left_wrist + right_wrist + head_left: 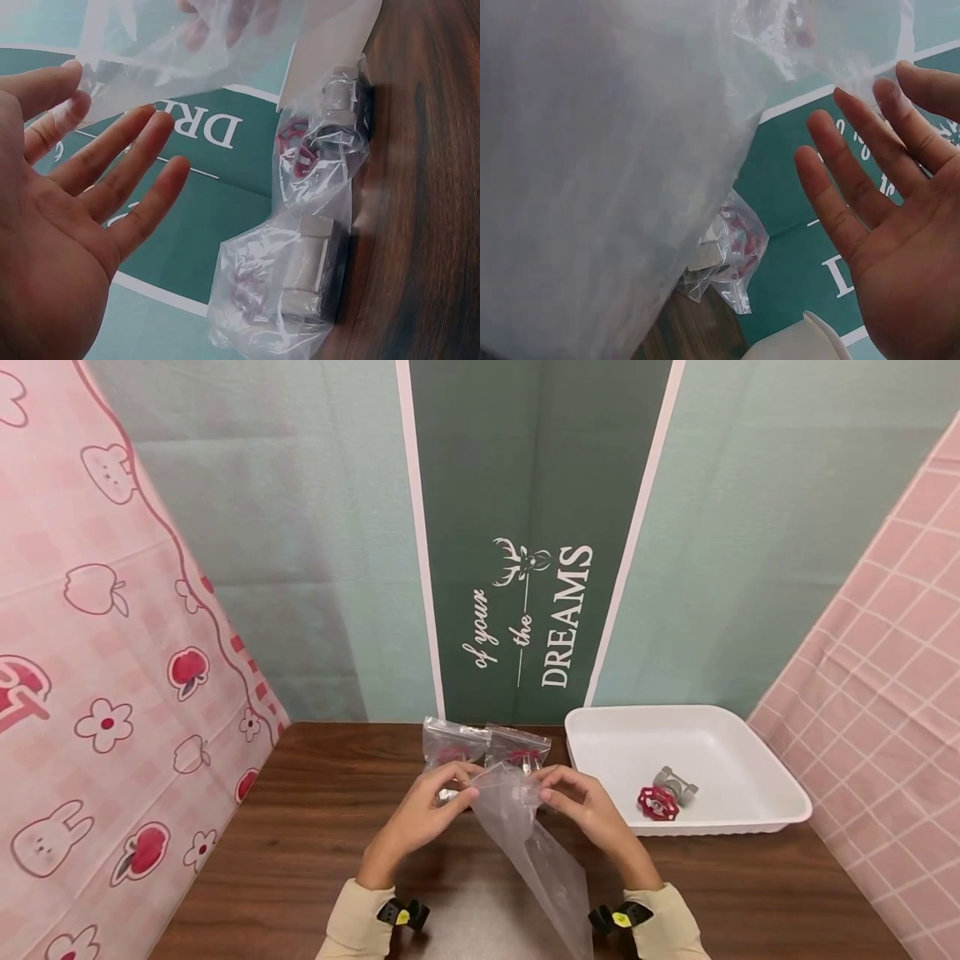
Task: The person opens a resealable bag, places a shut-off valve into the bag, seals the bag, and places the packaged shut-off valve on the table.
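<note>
A clear plastic zip bag (546,872) hangs between my two hands, its lower end slanting down toward the right forearm. With thumb and index finger, my left hand (423,810) pinches one top corner; its other fingers are spread in the left wrist view. My right hand (588,810) pinches the opposite side of the top the same way, other fingers extended. The bag looks flat, with nothing visible inside. Just beyond the hands, two bagged valves with red handwheels lie on the table: a left bagged valve (452,745) and a right bagged valve (525,758), partly hidden.
At the right stands a white tray (750,823) holding a loose grey valve with a red handwheel (658,804). The brown wood-grain table (300,860) ends at a green cloth backdrop (337,568). Pink patterned cloths hang on both sides.
</note>
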Available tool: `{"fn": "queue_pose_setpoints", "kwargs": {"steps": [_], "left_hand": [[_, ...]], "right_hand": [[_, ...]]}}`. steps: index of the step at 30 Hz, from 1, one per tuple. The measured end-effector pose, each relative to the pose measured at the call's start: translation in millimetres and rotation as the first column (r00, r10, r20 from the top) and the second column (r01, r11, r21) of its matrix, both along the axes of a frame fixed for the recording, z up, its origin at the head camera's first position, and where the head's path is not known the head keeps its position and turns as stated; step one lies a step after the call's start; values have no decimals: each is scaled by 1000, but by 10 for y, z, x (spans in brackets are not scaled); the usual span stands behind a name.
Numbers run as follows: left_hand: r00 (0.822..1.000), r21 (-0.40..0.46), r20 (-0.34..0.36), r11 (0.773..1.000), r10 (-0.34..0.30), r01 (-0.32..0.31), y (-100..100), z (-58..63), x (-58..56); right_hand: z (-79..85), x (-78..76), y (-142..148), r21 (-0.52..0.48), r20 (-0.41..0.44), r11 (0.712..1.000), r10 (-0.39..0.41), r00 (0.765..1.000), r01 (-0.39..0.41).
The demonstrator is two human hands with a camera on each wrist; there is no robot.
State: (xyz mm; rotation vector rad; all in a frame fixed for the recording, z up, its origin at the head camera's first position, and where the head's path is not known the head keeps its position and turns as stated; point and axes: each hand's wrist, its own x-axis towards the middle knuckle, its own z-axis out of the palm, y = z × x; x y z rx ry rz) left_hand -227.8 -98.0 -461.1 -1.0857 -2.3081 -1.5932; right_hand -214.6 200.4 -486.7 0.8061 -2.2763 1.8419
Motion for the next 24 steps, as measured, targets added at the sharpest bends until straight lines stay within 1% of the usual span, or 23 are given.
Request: {"fn": "queue_pose_setpoints", "kwargs": {"steps": [2,6,10,15,19,22,24], "left_hand": [[1000,10,9,1000,-18,18,-1,0,-5],[999,3,-5,999,-44,44,2,-14,-11],[999,-13,6,999,-50,50,-1,-30,-2],[999,-12,14,999,-51,51,1,-50,-1],[999,-10,16,999,-51,52,3,-70,-9],[999,-11,17,999,-50,50,5,-75,-7],[999,-11,15,999,-50,50,6,-75,-5]], "right_hand": [[7,0,4,-8,9,1000,10,1000,-10],[19,-1,-5,-18,15,999,40,999,-40],[29,-3,-2,-10,-18,998,57,998,-57],[70,-11,51,19,-60,998,61,996,-60],[128,-15,132,65,-72,997,50,996,-45],[172,-25,222,126,-82,992,11,997,-1],[208,-33,299,177,-85,984,-18,996,33]]}}
